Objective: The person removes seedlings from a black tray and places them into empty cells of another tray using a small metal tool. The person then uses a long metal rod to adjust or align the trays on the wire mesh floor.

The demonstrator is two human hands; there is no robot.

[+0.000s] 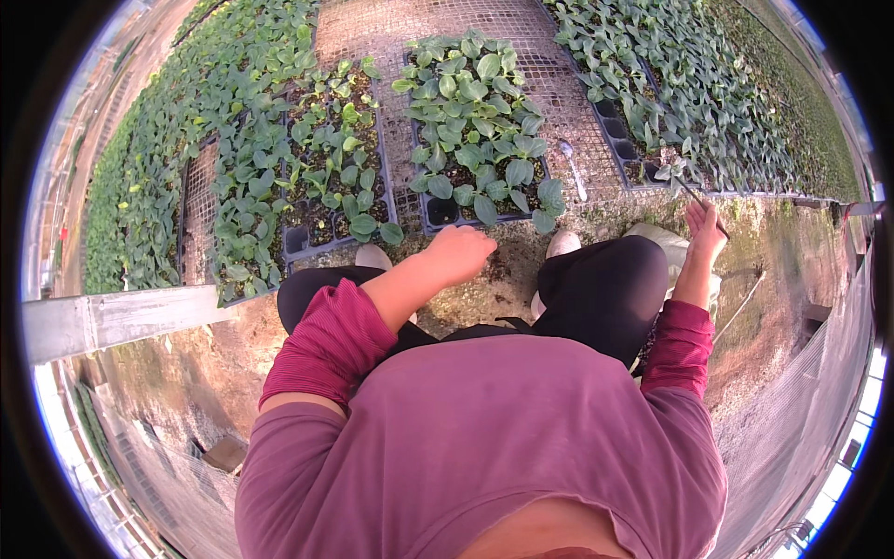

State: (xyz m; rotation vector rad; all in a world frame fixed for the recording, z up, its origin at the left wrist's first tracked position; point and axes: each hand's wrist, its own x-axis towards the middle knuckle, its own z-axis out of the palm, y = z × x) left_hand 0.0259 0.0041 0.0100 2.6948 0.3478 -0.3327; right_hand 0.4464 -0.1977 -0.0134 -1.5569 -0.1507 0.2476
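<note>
My right hand (707, 225) holds a thin dark stick (698, 202) at the right. A leafy seedling (675, 170) is at the stick's far tip, by the front edge of the right-hand seedling tray (624, 155). My left hand (464, 253) is loosely curled over the ground, just in front of the middle seedling tray (424, 209); whether it holds something small cannot be seen. That tray is full of broad-leaved seedlings (475, 112), with one bare cell at its near left corner. Left of it stands a tray with sparser seedlings (391, 189).
A metal spoon (574, 170) lies on the mesh bench top (569, 119) between the middle and right trays. Many more trays of seedlings (230, 105) stretch away at the left. A pale metal beam (140, 318) juts in at the left. A whitish bag (663, 244) lies beside the right knee.
</note>
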